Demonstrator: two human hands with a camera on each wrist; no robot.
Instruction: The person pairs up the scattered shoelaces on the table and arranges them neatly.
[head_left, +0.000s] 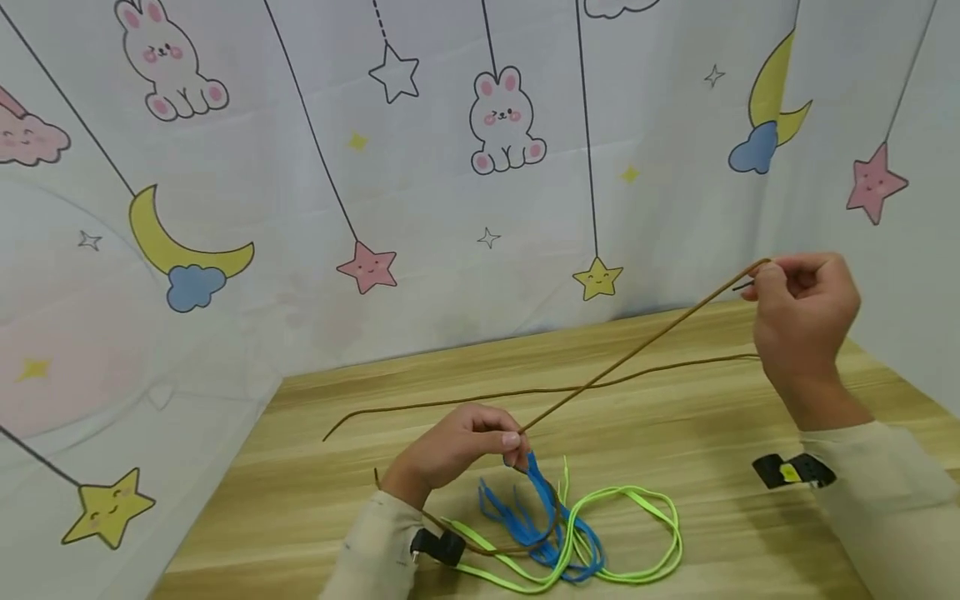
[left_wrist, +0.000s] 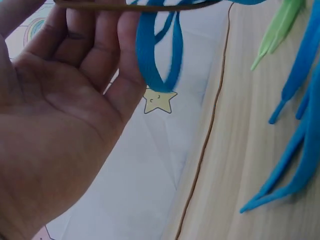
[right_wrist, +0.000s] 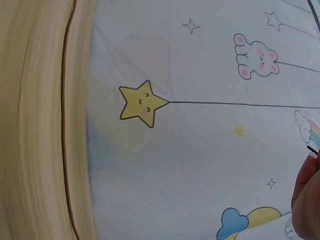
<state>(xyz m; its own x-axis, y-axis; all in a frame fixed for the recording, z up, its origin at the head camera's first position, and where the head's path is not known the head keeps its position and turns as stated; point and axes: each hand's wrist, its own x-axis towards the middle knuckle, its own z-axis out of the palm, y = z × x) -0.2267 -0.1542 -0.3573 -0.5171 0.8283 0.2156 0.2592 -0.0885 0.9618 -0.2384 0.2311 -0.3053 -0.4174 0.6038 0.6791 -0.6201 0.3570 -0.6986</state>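
My right hand (head_left: 810,308), raised at the right in the head view, pinches a thin round brown shoelace (head_left: 645,343); a short dark tip sticks out from its fingers. The lace runs taut down to my left hand (head_left: 476,442), whose thumb and fingers pinch it low over the table. Blue shoelaces (head_left: 536,483) hang from just below the left fingers onto the table. In the left wrist view, a blue loop (left_wrist: 147,55) dangles by the fingers beneath the brown lace. Only the edge of the right hand (right_wrist: 306,200) shows in the right wrist view.
Bright green shoelaces (head_left: 671,525) lie looped on the wooden table (head_left: 300,500), tangled with the blue ones. A second brown shoelace (head_left: 480,396) stretches across the table behind the left hand. A white cloth (head_left: 450,325) printed with stars and rabbits hangs behind.
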